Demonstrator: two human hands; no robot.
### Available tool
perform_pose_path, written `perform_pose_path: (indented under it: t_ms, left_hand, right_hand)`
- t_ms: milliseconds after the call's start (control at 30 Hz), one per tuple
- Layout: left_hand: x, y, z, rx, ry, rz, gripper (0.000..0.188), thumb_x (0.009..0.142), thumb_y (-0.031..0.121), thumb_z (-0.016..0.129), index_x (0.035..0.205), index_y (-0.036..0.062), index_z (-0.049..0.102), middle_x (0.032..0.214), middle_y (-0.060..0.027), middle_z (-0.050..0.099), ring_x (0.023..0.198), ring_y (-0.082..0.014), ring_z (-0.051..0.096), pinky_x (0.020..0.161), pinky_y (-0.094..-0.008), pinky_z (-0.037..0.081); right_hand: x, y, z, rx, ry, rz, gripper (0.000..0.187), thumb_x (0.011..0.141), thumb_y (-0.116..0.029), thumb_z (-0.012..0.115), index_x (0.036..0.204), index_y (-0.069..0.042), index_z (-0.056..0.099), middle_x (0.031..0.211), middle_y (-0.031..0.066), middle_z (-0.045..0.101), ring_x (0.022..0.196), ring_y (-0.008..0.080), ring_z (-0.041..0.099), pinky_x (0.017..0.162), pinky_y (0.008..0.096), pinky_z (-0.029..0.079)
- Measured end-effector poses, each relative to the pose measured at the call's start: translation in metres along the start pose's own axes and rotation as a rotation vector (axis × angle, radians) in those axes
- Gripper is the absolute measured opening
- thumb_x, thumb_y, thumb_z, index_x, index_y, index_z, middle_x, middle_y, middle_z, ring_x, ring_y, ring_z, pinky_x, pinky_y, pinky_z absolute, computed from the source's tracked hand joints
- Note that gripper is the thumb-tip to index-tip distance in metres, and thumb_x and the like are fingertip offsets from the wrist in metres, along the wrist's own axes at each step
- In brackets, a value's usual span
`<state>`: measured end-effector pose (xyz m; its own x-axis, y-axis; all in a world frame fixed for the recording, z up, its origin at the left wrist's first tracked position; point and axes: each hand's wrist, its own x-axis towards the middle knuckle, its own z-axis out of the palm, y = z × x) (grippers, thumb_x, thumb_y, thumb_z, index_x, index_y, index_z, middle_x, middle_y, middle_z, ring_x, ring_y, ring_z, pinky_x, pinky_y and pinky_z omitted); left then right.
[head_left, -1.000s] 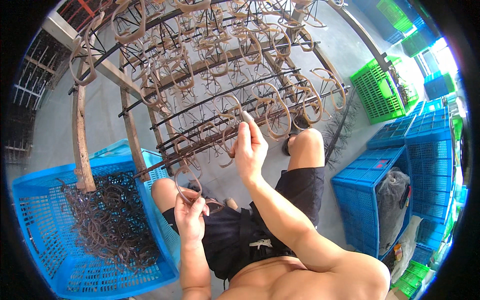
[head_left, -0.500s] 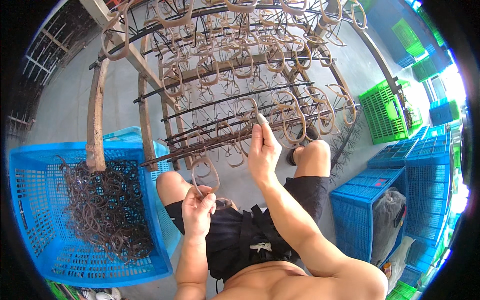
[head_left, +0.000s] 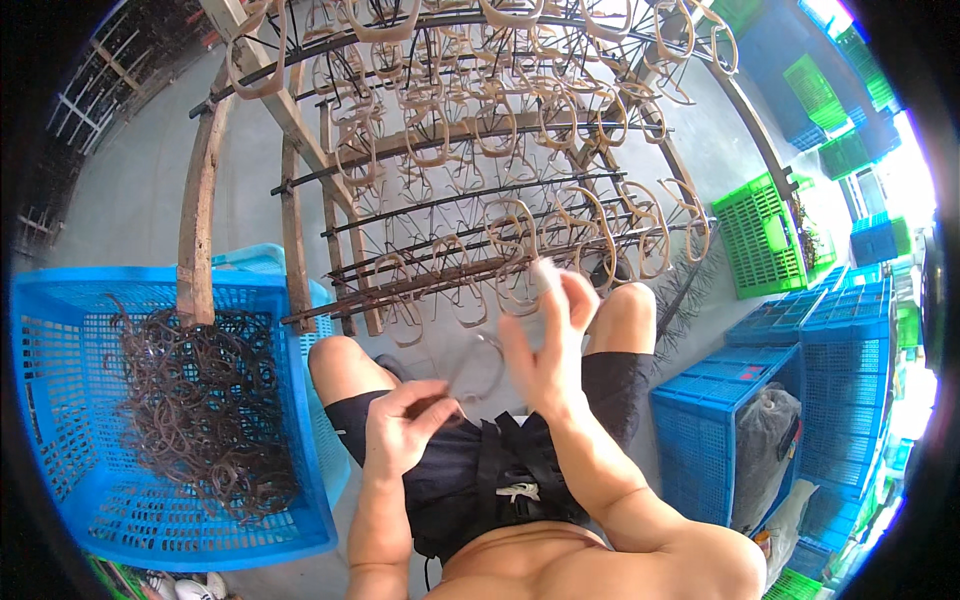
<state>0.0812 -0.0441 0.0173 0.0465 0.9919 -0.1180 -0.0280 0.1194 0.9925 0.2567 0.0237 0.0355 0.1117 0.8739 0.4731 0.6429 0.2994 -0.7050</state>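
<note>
My left hand (head_left: 402, 427) is above my left thigh, thumb and fingers pinched on one end of a thin curved loop (head_left: 480, 372), smeared by motion. To its right is my right hand (head_left: 548, 350), blurred, fingers apart and nothing seen in them. A pale cover sits on one of its fingertips. Just beyond that fingertip, a tan loop (head_left: 535, 225) hangs at the near rods of a rack. Many similar tan, rounded loops (head_left: 432, 140) hang in rows from the dark rods with thin black prongs.
On the left a blue plastic basket (head_left: 75, 440) holds a heap of dark brown loops (head_left: 205, 410). The rack's wooden posts (head_left: 200, 220) stand beside it. A green crate (head_left: 752, 235) and blue crates (head_left: 695, 450) stand right; one contains a dark plastic bag (head_left: 768, 450).
My right hand has drawn back from the near rods toward me, its fingers spreading. My left hand has moved slightly right and nearer me, and its loop has swung toward the right hand.
</note>
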Motion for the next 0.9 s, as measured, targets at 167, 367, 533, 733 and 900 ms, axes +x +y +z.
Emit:
perform_pose_path:
  t_ms: [167, 367, 533, 733, 900]
  left_hand:
    - [0.008, 0.015, -0.018, 0.173, -0.116, 0.075, 0.014, 0.069, 0.003, 0.075, 0.078, -0.0008, 0.065, 0.067, -0.0030, 0.063, 0.059, -0.0075, 0.057, 0.056, -0.0200, 0.047]
    - [0.025, -0.008, -0.053, -0.089, 0.642, 0.275, 0.018, 0.088, 0.012, 0.055, 0.103, 0.0023, 0.055, 0.099, -0.0052, 0.056, 0.091, -0.0112, 0.049, 0.081, -0.0262, 0.038]
    - [0.014, -0.030, -0.122, 0.232, 0.906, 0.193, 0.017, 0.089, 0.010, 0.055, 0.104, 0.0010, 0.055, 0.095, -0.0051, 0.058, 0.087, -0.0118, 0.053, 0.078, -0.0238, 0.042]
    - [-0.006, -0.090, -0.245, 1.238, 0.762, -0.576, 0.046, 0.083, 0.029, 0.060, 0.117, 0.0007, 0.047, 0.117, -0.0246, 0.048, 0.106, -0.0402, 0.046, 0.088, -0.0478, 0.039]
    - [-0.002, -0.159, -0.273, 0.967, 0.668, -0.784, 0.060, 0.083, 0.039, 0.058, 0.129, 0.0057, 0.039, 0.128, -0.0288, 0.035, 0.110, -0.0462, 0.044, 0.091, -0.0472, 0.040]
  right_hand:
    - [0.009, -0.016, -0.026, 0.285, -0.977, -0.271, 0.030, 0.078, -0.018, 0.065, 0.107, -0.009, 0.059, 0.086, 0.0088, 0.060, 0.077, 0.0299, 0.059, 0.068, 0.0362, 0.048]
    - [-0.001, -0.004, 0.009, 0.604, -0.420, 0.409, 0.016, 0.091, -0.009, 0.052, 0.104, -0.001, 0.055, 0.064, 0.0042, 0.053, 0.049, 0.0083, 0.051, 0.046, 0.0242, 0.043]
    - [-0.027, -0.004, 0.089, 0.850, 0.109, 0.490, 0.028, 0.095, -0.005, 0.041, 0.122, -0.004, 0.039, 0.061, 0.0014, 0.049, 0.046, 0.0061, 0.044, 0.044, 0.0214, 0.040]
    - [-0.017, -0.012, 0.108, 0.794, 0.172, 0.573, 0.026, 0.096, -0.007, 0.039, 0.122, -0.006, 0.040, 0.059, -0.0008, 0.044, 0.046, 0.0050, 0.039, 0.042, 0.0202, 0.035]
    - [-0.019, -0.005, 0.112, 0.813, 0.228, 0.551, 0.025, 0.096, -0.007, 0.038, 0.121, -0.006, 0.041, 0.060, -0.0022, 0.041, 0.048, 0.0042, 0.036, 0.042, 0.0199, 0.033]
